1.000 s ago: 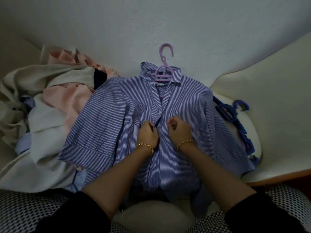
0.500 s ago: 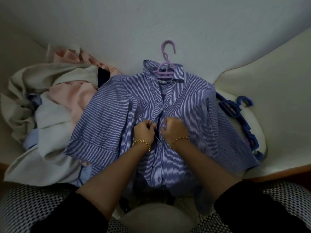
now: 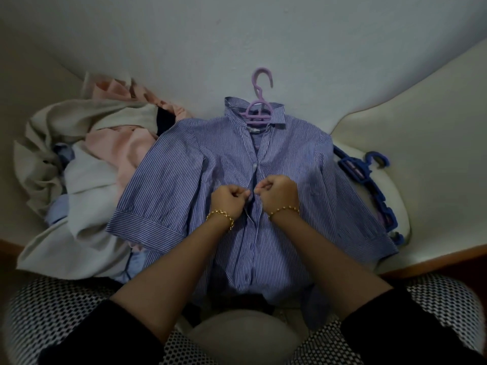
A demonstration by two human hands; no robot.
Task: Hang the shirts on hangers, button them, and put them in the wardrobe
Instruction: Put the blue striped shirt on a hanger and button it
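From my remote seat I saw the striped shirt (image 3: 290, 159) lying face up in the middle of the pale surface (image 3: 427, 143), collar at the far side and hem hanging over the near edge. It was already on a lilac hanger (image 3: 259, 111), whose hook stuck out beyond the collar toward the wall. Both hands met at the front opening, about chest height on the shirt. The left hand (image 3: 230, 200) had its fingers curled tight and pinched the left edge of the opening; the right hand (image 3: 279, 192), likewise curled, pinched the right edge, and the two sets of knuckles sat just beside each other. I could not make out the button or buttonhole between them. One white button (image 3: 255, 166) showed just beyond the hands. Each wrist wore a gold bracelet (image 3: 220, 216). To the left of the shirt, touching its sleeve, lay a heap of other garments (image 3: 87, 164) in beige, pink and light blue. To the right, partly under the other sleeve, lay a stack of blue hangers (image 3: 369, 185). Black sleeves and a black-and-white checked fabric (image 3: 52, 312) filled the near edge of the view.
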